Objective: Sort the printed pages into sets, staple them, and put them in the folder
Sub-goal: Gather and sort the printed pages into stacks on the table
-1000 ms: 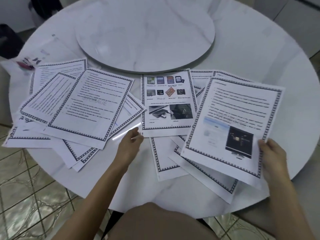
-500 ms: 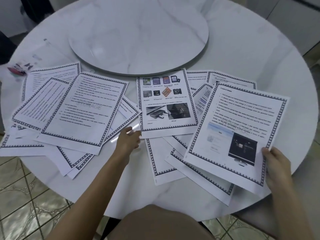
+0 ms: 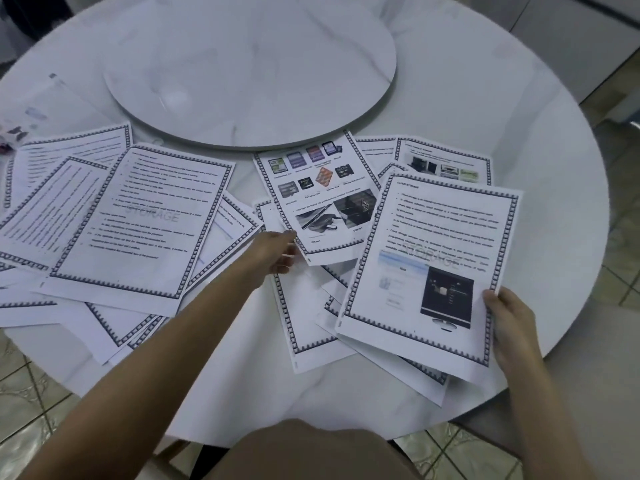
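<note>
**Marble table, pages half sorted, both hands on paper**

White marble table [image 3: 519,98] fills my view from the head camera, with a raised round slab [image 3: 259,64] at its far middle. Bordered printed pages cover the near half. They form an overlapping left pile [image 3: 145,220] and, to the right, several loose pages [image 3: 304,323] fanned under one another. What looks like a clear folder [image 3: 52,98] lies at the far left, well apart from both hands. I cannot pick out a stapler with any certainty.

The left hand [image 3: 277,251] reaches to the picture page [image 3: 322,188], the one with rows of memory cards, lying just near of the slab. Thumb and fingers are closed on its near left corner, thumb on top as far as I can make out. The right hand [image 3: 509,317] holds the monitor page [image 3: 433,258] by its near right corner. Its thumb presses on top, its fingers are hidden beneath, and the sheet is raised over the loose pages.

I judge these sheets light and limp, and quick to slide on polished stone. Held by one corner, the far end will droop and may drag its neighbours. A flat sheet gives no purchase, so I would peel up a corner first, then support it along an edge. Sorting looks to be the step in hand, with stapling and filing to come
</note>
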### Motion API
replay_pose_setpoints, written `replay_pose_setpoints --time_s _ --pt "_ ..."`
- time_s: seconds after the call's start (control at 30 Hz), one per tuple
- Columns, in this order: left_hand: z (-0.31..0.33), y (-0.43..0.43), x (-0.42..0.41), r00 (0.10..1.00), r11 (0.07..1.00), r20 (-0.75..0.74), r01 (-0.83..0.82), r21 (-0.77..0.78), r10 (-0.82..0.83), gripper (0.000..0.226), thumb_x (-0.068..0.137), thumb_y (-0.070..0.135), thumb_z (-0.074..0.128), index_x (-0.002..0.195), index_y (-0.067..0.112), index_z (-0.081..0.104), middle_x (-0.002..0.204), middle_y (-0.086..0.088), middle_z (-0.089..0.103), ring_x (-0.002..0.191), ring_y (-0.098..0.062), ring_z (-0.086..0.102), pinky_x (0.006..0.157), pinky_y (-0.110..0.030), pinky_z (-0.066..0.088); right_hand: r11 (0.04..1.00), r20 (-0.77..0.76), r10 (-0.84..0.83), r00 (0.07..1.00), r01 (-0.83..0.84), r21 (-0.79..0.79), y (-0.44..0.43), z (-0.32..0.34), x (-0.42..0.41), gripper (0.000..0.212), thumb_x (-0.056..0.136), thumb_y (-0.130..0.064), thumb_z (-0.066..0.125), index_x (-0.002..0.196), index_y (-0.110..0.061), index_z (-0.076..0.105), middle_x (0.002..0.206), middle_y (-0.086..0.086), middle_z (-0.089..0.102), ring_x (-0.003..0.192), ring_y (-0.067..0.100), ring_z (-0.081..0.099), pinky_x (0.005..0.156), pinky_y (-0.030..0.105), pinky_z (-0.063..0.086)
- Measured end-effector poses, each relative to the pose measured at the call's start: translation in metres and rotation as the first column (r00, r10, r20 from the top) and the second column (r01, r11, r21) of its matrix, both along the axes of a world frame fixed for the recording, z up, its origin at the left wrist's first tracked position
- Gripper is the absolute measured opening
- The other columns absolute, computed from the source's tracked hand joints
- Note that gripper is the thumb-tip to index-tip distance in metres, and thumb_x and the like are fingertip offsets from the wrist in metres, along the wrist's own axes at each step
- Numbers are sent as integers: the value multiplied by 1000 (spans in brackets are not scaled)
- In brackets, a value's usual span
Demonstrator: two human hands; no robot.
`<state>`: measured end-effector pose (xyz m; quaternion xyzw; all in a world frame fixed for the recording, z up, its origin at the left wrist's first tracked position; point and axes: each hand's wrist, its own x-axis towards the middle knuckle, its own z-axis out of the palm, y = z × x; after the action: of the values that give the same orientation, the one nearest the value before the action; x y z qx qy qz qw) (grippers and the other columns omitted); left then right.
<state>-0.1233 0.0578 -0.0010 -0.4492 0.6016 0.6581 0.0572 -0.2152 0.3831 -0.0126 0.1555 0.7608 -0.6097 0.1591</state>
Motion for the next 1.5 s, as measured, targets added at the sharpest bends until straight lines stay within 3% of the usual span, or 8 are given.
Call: replay_pose_setpoints --time_s 0.13,0.43,0.63,0.8,0.97,1.13,1.23,1.5 --pt "-7 0 -4 996 987 -23 -85 -133 82 14 87 9 58 74 8 61 65 -6 58 41 -12 53 41 -18 48 1000 -8 8 1000 -8 -1 -6 0 0 17 96 -9 44 105 -8 58 87 0 64 59 2 66 53 14 54" --pt "-12 10 46 999 969 3 -48 -241 50 17 88 10 54 72 11 60 70 -8 67 59 -23 65 71 -35 56 1000 -36 21 999 -21 -13 -3 3 -12 18 96 -9 43 104 -8 59 86 -1 65 56 -2 65 54 14 54" --pt "-4 19 91 999 978 29 -16 -208 22 8 86 8 57 86 13 62 53 5 68 44 -11 62 50 -25 54 1000 -33 -1 999 1 22 8 4 -23 22 96 -12 44 111 -4 58 87 -1 65 66 9 66 53 14 54" --pt "4 32 109 993 979 1 -117 -168 119 34 77 22 61 108 12 54 90 -9 68 68 -19 68 62 -29 53 999 -37 -36 999 38 38 18 3 -29 25 95 -11 44 116 -4 57 85 -2 63 54 0 65 49 12 53" --pt "3 26 85 919 912 -47 -394 -115 392 31 90 16 49 118 4 43 96 -11 62 67 -21 60 55 -29 47 998 -29 -25 999 27 59 23 0 -30 24 96 -11 44 115 -6 58 84 -3 62 54 0 64 48 12 52" --pt "0 14 57 955 952 5 -294 -88 296 39 89 25 55 123 7 48 107 -14 64 76 -22 62 59 -30 49 997 -19 -7 1000 8 74 24 -7 -30 20 95 -10 44 108 -4 59 81 0 62 49 -2 62 46 12 51" --pt "-1 18 53 984 966 4 -172 -193 176 25 90 17 52 113 9 58 112 -10 65 90 -26 62 79 -35 50 998 -31 -10 999 12 70 27 -7 -30 17 95 -10 44 104 -8 59 83 0 63 50 -2 63 47 13 51" --pt "23 13 81 991 753 -108 -126 -646 74 24 95 12 44 112 8 61 94 -3 60 87 -22 55 74 -27 37 990 -93 -55 994 67 124 37 5 -26 14 95 -10 44 89 -7 56 71 -1 60 43 -7 57 39 7 42"
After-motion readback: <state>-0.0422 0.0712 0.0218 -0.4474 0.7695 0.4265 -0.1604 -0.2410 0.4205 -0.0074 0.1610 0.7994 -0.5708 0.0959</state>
